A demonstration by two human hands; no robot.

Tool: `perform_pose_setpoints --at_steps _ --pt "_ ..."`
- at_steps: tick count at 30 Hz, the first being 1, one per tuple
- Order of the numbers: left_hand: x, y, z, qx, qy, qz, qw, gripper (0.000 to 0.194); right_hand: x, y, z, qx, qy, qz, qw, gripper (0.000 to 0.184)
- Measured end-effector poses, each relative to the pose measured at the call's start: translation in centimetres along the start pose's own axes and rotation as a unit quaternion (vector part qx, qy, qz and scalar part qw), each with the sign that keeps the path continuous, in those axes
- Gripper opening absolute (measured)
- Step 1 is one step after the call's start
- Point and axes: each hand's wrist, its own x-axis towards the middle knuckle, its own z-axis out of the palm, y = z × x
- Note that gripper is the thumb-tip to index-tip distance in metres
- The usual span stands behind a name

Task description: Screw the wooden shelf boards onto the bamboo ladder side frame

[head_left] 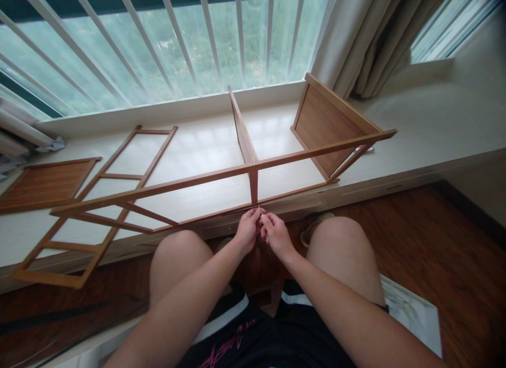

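Observation:
A bamboo shelf frame [221, 174] lies on its side across the white window ledge [205, 152], with one shelf board [242, 128] standing upright in it and another board [328, 126] at its right end. My left hand [248, 230] and my right hand [275, 234] meet just below the bottom end of the middle board, at the ledge's front edge. Both are pinched closed on a thin small metal piece [259, 206], too small to name. My knees flank the hands.
A ladder-like side frame [103, 196] lies flat on the ledge at left, and a loose shelf board [46, 182] beside it. Window bars [177, 36] and curtains [367, 36] stand behind. The floor is dark wood [446, 252]; a white sheet [415, 312] lies at my right.

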Motion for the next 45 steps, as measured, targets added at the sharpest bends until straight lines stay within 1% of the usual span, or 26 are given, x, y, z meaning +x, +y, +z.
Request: perform_pose_setpoints --at_steps 14,19,26,32,38,40,42,45 --pt "0.00 -0.02 0.10 -0.035 0.004 -0.006 0.999 0.040 0.10 0.13 0.03 -0.006 0.001 -0.001 1.000 0.034" --pt "-0.04 0.01 0.12 -0.030 0.008 -0.003 1.000 0.040 0.08 0.11 0.02 -0.004 0.001 0.001 1.000 0.035" --pt "0.19 -0.10 -0.24 -0.018 0.007 -0.007 1.000 0.040 0.02 0.24 0.04 -0.015 -0.014 0.000 1.000 0.035" --pt "-0.05 0.04 -0.01 -0.016 0.013 -0.009 1.000 0.041 0.07 0.40 -0.04 -0.012 -0.014 0.001 1.000 0.035" --pt "-0.26 0.33 0.21 -0.019 0.006 -0.006 1.000 0.040 0.16 0.30 0.05 0.003 -0.021 -0.001 1.000 0.035" --pt "-0.24 0.33 0.23 -0.017 0.003 -0.009 1.000 0.041 0.12 0.15 0.16 0.028 -0.027 0.015 0.999 0.035" --pt "-0.20 0.27 0.21 -0.016 -0.004 -0.013 1.000 0.041 0.03 -0.07 0.29 0.064 -0.033 0.045 0.996 0.034" --pt "-0.11 0.16 0.12 -0.018 -0.017 -0.021 0.999 0.041 -0.09 -0.43 0.30 0.143 -0.038 0.099 0.984 0.031"
